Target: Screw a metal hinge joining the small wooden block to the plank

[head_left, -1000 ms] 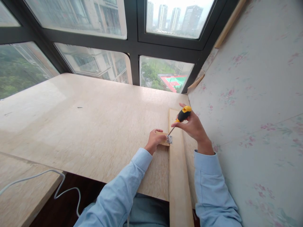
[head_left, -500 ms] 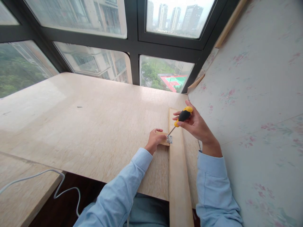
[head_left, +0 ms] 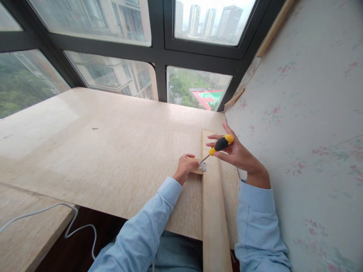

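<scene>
A yellow and black screwdriver [head_left: 222, 143] rests tilted in my right hand [head_left: 236, 153], its handle between thumb and fingers, several of them spread. The tip of its shaft meets the left leaf of a small metal hinge [head_left: 203, 166]. That hinge joins a short wooden block [head_left: 196, 171] to a long wooden board [head_left: 214, 204]. My left hand [head_left: 185, 167] closes around the short block, with the thumb beside the hinge. Whether a screw sits under the tip is too small to tell.
The board lies on a beige marble-look sill [head_left: 113, 151] and reaches past its front edge. A papered wall [head_left: 306, 124] rises close on the right. Dark window frames [head_left: 198, 56] stand behind. A white cable [head_left: 75, 215] hangs at the lower left.
My right hand has shifted slightly right and down, and the screwdriver handle leans further to the right. The left hand, block and board stay put.
</scene>
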Tool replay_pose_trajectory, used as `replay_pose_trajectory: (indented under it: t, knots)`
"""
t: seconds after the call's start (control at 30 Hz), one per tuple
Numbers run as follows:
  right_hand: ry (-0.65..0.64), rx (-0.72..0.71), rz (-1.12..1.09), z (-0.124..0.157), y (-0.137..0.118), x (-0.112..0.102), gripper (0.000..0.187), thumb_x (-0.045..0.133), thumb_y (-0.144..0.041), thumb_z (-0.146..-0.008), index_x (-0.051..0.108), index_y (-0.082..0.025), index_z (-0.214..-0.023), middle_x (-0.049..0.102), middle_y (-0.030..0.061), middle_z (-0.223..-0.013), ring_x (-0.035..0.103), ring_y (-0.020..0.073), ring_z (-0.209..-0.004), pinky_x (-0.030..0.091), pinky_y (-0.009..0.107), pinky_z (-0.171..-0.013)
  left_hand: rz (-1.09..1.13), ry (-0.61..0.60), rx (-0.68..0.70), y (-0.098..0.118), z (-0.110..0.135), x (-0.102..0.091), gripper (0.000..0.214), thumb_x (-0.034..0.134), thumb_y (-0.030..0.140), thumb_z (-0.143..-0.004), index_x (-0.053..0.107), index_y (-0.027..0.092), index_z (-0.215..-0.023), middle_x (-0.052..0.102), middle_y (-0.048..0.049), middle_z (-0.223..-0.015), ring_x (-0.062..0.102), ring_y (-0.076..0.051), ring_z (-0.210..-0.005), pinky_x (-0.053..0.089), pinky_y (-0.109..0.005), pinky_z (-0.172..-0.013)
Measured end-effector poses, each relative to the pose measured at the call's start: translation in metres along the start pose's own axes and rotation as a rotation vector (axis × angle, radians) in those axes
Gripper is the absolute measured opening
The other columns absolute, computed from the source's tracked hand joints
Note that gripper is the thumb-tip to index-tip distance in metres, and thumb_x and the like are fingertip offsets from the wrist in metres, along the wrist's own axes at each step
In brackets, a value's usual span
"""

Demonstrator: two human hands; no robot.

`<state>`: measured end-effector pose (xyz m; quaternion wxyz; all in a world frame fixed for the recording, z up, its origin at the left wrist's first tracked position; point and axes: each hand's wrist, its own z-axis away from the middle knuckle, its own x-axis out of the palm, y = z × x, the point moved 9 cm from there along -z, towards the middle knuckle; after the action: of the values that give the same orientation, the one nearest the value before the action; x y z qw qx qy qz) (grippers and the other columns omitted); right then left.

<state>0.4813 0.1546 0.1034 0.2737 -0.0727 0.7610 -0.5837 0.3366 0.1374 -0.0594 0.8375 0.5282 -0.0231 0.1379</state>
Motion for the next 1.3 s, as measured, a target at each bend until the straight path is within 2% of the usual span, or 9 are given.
replay_pose_trajectory:
  t: [0.13,0.27,0.37,0.47,0.6,0.8,0.93,1.1,1.3]
  knots:
    - [0.121,0.024,0.152,-0.003,-0.002,-0.009,0.104,0.079,-0.044,-0.075,0.017,-0.031,-0.156,0.07,0.0055,-0.109,0.069,0.0249,-0.098,0.056,0.049,-0.094,-0.015,0.009,0.005,0.0,0.0,-0.001,0.047,0.075,0.005,-0.052,0.058,0.014,-0.094,0.065,-0.0046,-0.075,0.06,-0.016,-0.062,0.045,-0.024,-0.055]
    - [0.309,0.04,0.362,-0.005,-0.004,-0.022,0.111,0.087,-0.048,-0.063,0.027,-0.03,-0.154,0.069,0.0023,-0.095,0.067,0.0253,-0.09,0.058,0.045,-0.088,-0.02,0.012,0.015,-0.001,0.0,-0.001,0.047,0.076,0.006,-0.052,0.058,0.014,-0.095,0.064,-0.0041,-0.075,0.059,-0.015,-0.061,0.044,-0.023,-0.053]
    - [0.225,-0.019,0.282,-0.006,-0.005,-0.014,0.113,0.084,-0.046,-0.067,0.016,-0.032,-0.157,0.066,0.0048,-0.111,0.066,0.0263,-0.104,0.056,0.046,-0.095,-0.015,0.011,0.017,-0.001,0.0,-0.001,0.046,0.076,0.005,-0.053,0.058,0.014,-0.094,0.063,-0.0039,-0.075,0.058,-0.014,-0.06,0.043,-0.023,-0.053]
    - [0.11,-0.067,0.145,-0.004,-0.007,-0.005,0.102,0.076,-0.043,-0.079,0.011,-0.035,-0.157,0.061,0.0073,-0.128,0.059,0.0254,-0.121,0.049,0.049,-0.104,0.003,0.006,0.017,0.0,0.0,0.0,0.045,0.076,0.005,-0.053,0.057,0.014,-0.093,0.064,-0.0037,-0.074,0.059,-0.014,-0.06,0.044,-0.023,-0.053]
    - [0.087,-0.046,0.07,-0.005,-0.008,-0.002,0.089,0.074,-0.042,-0.08,0.025,-0.033,-0.154,0.066,0.0066,-0.118,0.066,0.0245,-0.108,0.053,0.05,-0.1,0.022,-0.005,0.013,0.0,-0.001,0.0,0.045,0.077,0.005,-0.053,0.057,0.014,-0.092,0.064,-0.004,-0.074,0.06,-0.015,-0.059,0.045,-0.024,-0.054]
    - [0.38,-0.057,0.23,-0.007,-0.016,-0.023,0.073,0.08,-0.051,-0.07,0.055,-0.026,-0.134,0.067,0.0034,-0.098,0.066,0.0215,-0.085,0.058,0.04,-0.08,0.023,-0.021,0.015,-0.001,-0.002,0.0,0.046,0.077,0.006,-0.053,0.056,0.014,-0.094,0.065,-0.0051,-0.077,0.06,-0.015,-0.061,0.049,-0.026,-0.057]
    - [0.551,-0.073,0.229,-0.001,-0.018,-0.042,0.062,0.072,-0.057,-0.076,0.057,-0.025,-0.128,0.066,0.004,-0.096,0.065,0.0198,-0.083,0.056,0.034,-0.073,0.005,-0.006,0.018,-0.002,-0.004,-0.002,0.046,0.077,0.008,-0.053,0.057,0.014,-0.094,0.064,-0.0041,-0.075,0.06,-0.015,-0.061,0.048,-0.025,-0.056]
    - [0.488,0.227,0.543,0.001,0.013,-0.055,0.05,0.065,-0.05,-0.081,0.061,-0.021,-0.121,0.064,0.0021,-0.08,0.061,0.0183,-0.071,0.051,0.031,-0.066,0.005,-0.01,0.016,-0.002,-0.003,-0.001,0.046,0.077,0.008,-0.052,0.058,0.014,-0.094,0.064,-0.004,-0.076,0.06,-0.015,-0.06,0.048,-0.025,-0.055]
    - [0.22,0.641,0.836,0.006,0.081,-0.06,0.035,0.061,-0.041,-0.082,0.064,-0.017,-0.107,0.069,0.0097,-0.093,0.066,0.0221,-0.081,0.047,0.027,-0.063,0.001,-0.01,0.008,0.0,-0.002,-0.001,0.046,0.078,0.009,-0.051,0.059,0.014,-0.093,0.064,-0.0039,-0.076,0.06,-0.015,-0.061,0.048,-0.026,-0.056]
